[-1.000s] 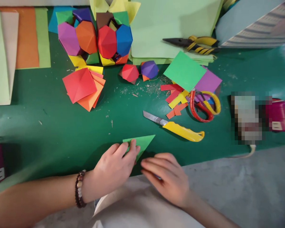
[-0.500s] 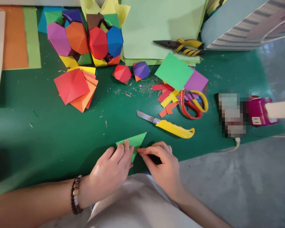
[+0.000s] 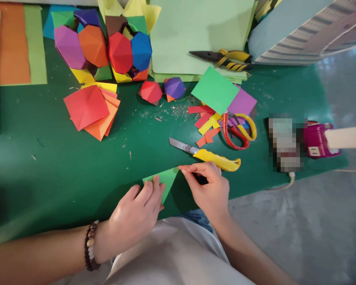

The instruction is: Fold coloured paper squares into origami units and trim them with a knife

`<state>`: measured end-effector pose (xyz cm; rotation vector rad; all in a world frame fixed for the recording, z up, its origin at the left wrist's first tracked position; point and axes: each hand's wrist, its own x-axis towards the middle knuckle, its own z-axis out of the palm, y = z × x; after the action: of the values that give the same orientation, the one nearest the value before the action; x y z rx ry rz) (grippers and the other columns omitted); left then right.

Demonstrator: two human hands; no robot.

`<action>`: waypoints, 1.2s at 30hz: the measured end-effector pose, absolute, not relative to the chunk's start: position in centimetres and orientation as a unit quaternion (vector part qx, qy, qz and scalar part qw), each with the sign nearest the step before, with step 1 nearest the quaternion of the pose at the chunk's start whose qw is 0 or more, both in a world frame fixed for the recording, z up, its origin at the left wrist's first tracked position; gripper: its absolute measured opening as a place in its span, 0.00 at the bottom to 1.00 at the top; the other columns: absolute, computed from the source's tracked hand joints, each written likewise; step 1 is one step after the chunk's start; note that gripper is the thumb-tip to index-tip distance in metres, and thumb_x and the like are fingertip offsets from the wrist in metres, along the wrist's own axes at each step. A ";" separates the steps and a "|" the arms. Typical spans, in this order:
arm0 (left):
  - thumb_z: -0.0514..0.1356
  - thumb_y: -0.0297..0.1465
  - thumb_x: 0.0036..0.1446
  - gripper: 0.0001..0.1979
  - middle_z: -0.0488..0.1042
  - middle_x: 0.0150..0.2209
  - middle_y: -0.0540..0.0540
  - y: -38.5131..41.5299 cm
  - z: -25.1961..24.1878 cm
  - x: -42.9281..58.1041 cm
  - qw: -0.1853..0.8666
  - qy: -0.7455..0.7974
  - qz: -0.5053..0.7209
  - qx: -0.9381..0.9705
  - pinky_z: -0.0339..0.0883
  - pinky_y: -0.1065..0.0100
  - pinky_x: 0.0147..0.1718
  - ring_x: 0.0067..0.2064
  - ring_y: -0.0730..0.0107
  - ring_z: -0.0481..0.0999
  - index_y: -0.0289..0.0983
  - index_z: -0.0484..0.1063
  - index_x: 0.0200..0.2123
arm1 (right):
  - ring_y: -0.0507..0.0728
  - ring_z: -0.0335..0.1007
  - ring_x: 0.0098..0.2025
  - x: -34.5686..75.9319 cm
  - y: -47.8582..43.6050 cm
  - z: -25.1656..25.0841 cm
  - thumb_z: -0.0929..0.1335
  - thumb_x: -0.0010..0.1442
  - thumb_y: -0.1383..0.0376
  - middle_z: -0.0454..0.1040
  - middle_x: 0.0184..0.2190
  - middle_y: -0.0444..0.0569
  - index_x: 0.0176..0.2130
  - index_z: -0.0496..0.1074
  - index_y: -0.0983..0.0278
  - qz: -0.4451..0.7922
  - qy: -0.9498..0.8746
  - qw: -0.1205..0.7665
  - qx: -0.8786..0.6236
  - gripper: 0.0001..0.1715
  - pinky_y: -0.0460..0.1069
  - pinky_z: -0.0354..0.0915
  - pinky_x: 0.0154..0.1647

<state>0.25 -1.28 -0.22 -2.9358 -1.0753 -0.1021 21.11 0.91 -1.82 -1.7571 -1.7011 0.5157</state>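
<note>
head view: left fingers pin a green paper triangle, right fingers curl alongside.

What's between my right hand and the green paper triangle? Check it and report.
Nothing visible stands between them. The fingertips of the right hand are at the upper corner of the green paper triangle, which lies under the left hand. The yellow-handled utility knife lies beyond the right hand, out of the way.
</note>
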 end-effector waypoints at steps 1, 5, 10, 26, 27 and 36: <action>0.52 0.33 0.68 0.19 0.74 0.55 0.38 -1.3 -0.2 0.2 0.005 -0.343 -0.033 -0.939 0.65 0.62 0.39 0.50 0.59 0.70 0.29 0.71 0.56 | 0.56 0.75 0.36 21.2 1.0 -1.9 0.70 0.61 0.65 0.81 0.32 0.43 0.32 0.69 0.59 0.194 -0.643 0.318 -0.669 0.06 0.54 0.66 0.39; 0.53 0.33 0.68 0.19 0.74 0.55 0.37 -1.3 -0.2 0.2 -0.001 -0.344 -0.036 -0.938 0.65 0.62 0.38 0.49 0.59 0.71 0.29 0.71 0.55 | 0.55 0.75 0.34 21.5 1.3 -1.9 0.69 0.62 0.65 0.81 0.34 0.44 0.35 0.70 0.59 0.208 -0.644 0.329 -0.659 0.03 0.50 0.68 0.33; 0.53 0.34 0.68 0.19 0.74 0.55 0.36 -0.9 -0.2 0.1 -0.016 -0.339 -0.044 -0.940 0.64 0.63 0.38 0.50 0.59 0.71 0.28 0.71 0.56 | 0.53 0.72 0.30 21.9 1.9 -1.8 0.68 0.63 0.66 0.79 0.36 0.47 0.39 0.72 0.58 0.144 -0.717 0.308 -0.609 0.03 0.51 0.69 0.32; 0.53 0.34 0.68 0.21 0.73 0.56 0.36 -0.7 -0.2 0.0 -0.012 -0.336 -0.043 -0.941 0.66 0.63 0.38 0.49 0.61 0.71 0.27 0.69 0.57 | 0.51 0.72 0.29 21.9 0.9 -1.9 0.67 0.64 0.71 0.75 0.27 0.46 0.32 0.71 0.62 0.156 -0.826 0.252 -0.480 0.08 0.46 0.67 0.29; 0.53 0.34 0.67 0.21 0.73 0.56 0.35 -0.6 -0.2 0.0 -0.009 -0.335 -0.044 -0.941 0.66 0.63 0.38 0.48 0.61 0.71 0.26 0.69 0.56 | 0.51 0.72 0.28 21.7 0.5 -1.8 0.67 0.64 0.70 0.75 0.27 0.46 0.32 0.71 0.62 0.165 -0.828 0.247 -0.475 0.08 0.46 0.67 0.29; 0.52 0.26 0.63 0.21 0.71 0.57 0.33 -0.4 0.8 -0.2 -0.046 -0.330 -0.007 -0.943 0.67 0.61 0.41 0.50 0.58 0.71 0.24 0.67 0.57 | 0.52 0.69 0.26 19.2 -3.9 -1.2 0.64 0.65 0.71 0.75 0.26 0.44 0.31 0.74 0.62 0.222 -0.866 0.230 -0.384 0.13 0.49 0.64 0.25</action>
<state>-0.15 -0.42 0.84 -3.0532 -1.0671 -0.0240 19.25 -3.87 -1.15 -1.0572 -2.3831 0.6097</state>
